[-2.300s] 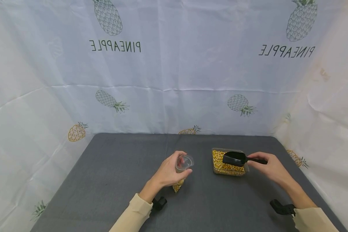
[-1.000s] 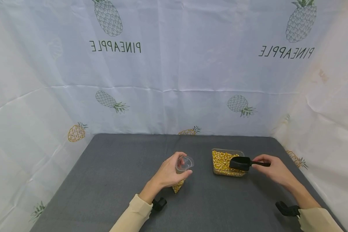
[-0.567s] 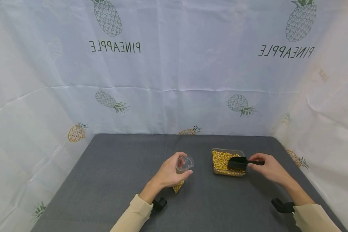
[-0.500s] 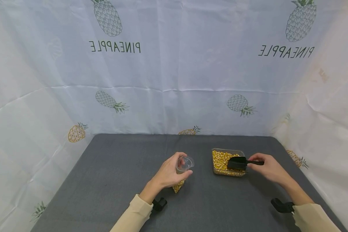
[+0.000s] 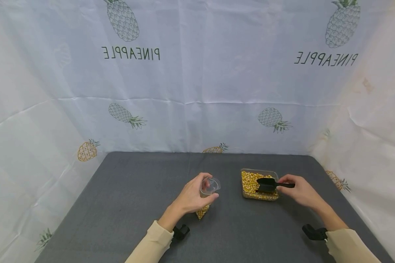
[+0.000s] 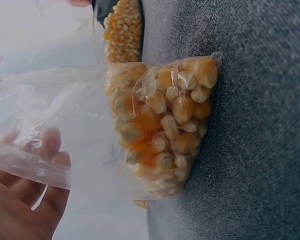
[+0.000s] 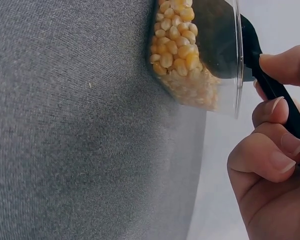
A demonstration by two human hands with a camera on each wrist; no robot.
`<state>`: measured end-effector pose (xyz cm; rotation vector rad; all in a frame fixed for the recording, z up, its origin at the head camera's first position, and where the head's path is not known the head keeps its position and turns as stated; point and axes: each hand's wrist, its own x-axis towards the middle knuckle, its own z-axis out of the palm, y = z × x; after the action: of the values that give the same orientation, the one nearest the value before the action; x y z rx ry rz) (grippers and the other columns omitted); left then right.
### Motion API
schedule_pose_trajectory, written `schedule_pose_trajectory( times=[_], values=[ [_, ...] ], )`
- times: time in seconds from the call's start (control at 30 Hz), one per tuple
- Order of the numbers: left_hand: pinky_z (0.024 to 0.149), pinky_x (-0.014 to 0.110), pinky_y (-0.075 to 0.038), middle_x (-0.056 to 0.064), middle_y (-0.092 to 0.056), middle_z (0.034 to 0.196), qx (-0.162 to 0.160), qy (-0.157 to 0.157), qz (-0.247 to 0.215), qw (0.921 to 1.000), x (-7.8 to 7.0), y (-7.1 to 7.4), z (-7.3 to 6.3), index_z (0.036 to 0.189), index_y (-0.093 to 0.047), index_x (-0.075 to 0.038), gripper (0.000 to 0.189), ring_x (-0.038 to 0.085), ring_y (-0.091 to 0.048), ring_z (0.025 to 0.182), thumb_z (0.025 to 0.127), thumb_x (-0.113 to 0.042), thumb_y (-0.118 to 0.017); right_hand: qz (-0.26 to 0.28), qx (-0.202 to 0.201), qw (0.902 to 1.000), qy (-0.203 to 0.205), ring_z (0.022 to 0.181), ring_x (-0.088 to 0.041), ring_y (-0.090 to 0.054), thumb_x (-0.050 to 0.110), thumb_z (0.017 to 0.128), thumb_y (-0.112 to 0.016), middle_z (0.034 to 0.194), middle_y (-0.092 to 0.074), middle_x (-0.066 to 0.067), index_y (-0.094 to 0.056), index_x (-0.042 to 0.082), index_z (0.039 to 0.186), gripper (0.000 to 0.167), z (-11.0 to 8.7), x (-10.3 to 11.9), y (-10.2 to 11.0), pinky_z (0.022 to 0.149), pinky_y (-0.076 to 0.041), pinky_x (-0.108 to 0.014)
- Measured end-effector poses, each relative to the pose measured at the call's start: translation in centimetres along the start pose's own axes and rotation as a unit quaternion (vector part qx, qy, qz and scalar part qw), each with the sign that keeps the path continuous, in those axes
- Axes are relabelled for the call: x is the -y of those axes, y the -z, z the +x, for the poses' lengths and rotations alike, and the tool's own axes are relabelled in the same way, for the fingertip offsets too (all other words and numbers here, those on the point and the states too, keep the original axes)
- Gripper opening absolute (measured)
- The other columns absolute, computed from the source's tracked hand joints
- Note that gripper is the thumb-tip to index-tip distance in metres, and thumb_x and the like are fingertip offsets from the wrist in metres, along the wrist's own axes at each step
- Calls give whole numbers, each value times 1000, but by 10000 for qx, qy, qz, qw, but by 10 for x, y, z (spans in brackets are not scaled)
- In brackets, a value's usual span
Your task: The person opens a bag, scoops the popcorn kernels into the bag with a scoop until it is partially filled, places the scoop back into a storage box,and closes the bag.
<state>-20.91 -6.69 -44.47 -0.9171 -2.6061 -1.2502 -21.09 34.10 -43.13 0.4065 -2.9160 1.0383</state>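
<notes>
A clear plastic bag [image 6: 160, 115] stands with its bottom corner on the table, its lower part filled with yellow corn kernels [image 6: 182, 107]. My left hand [image 5: 193, 193] holds the bag around its upper part, thumb and fingers spread about the round open mouth [image 5: 210, 185]. On the right, my right hand [image 5: 301, 191] grips the handle of a black scoop [image 5: 266, 186] between thumb and curled fingers. The scoop's blade is down among the corn in a clear rectangular container [image 5: 258, 170], partly hidden behind the wall [image 7: 225, 102] in the right wrist view.
A dark grey cloth-covered table [image 5: 135, 204] lies under everything. White curtains [image 5: 191, 73] with pineapple prints hang behind and along both sides. A black wrist mount sits on each forearm, the left mount [image 5: 181, 232] close above the table.
My right hand has moved slightly left with the scoop, whose blade has gone from over the container down into the corn and turned. The left hand and bag stay put.
</notes>
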Motion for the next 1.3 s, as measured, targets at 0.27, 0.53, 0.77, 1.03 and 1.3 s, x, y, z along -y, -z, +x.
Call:
schedule_pose_trajectory(
  times=[0.27,0.53,0.77,1.03,1.3],
  values=[
    [74,31,-46,-2,-58,101,-18,-9,-4,10000,-1,0,-1,137,-52,-10,58,9,-52,86,94,-44,-70,58,-21,10000,9,102,-31,-62,24,98,-70,115,-66,-13,-69,5,115,26,4,-2,-6,75,-51,-43],
    [74,30,-45,4,-60,104,-2,-42,9,10000,-1,-2,-1,136,-52,-11,57,9,-52,86,94,-44,-69,110,24,9999,-58,101,-30,-62,28,98,-71,117,-66,-14,-69,6,117,29,6,-4,-10,74,-51,-42],
    [74,30,-46,7,-60,104,-11,-33,44,10000,-1,-1,-1,137,-52,-9,58,9,-52,86,94,-45,-69,271,139,9992,-240,94,-23,-63,32,98,-71,117,-67,-14,-69,5,121,36,7,-5,-10,71,-51,-39],
    [74,30,-46,5,-60,104,-1,-9,60,10000,0,-1,-1,137,-52,-10,58,9,-52,86,94,-45,-69,473,223,9981,-320,88,-20,-61,33,99,-69,113,-66,-12,-67,4,123,37,7,-7,-9,69,-50,-39],
    [75,29,-46,1,-59,103,-33,26,99,9999,0,-2,-2,137,-52,-14,57,8,-52,86,93,-44,-70,751,34,9954,-589,81,-21,-54,37,99,-68,129,-58,-19,-65,7,125,39,1,-17,-16,61,-48,-37]
  ],
)
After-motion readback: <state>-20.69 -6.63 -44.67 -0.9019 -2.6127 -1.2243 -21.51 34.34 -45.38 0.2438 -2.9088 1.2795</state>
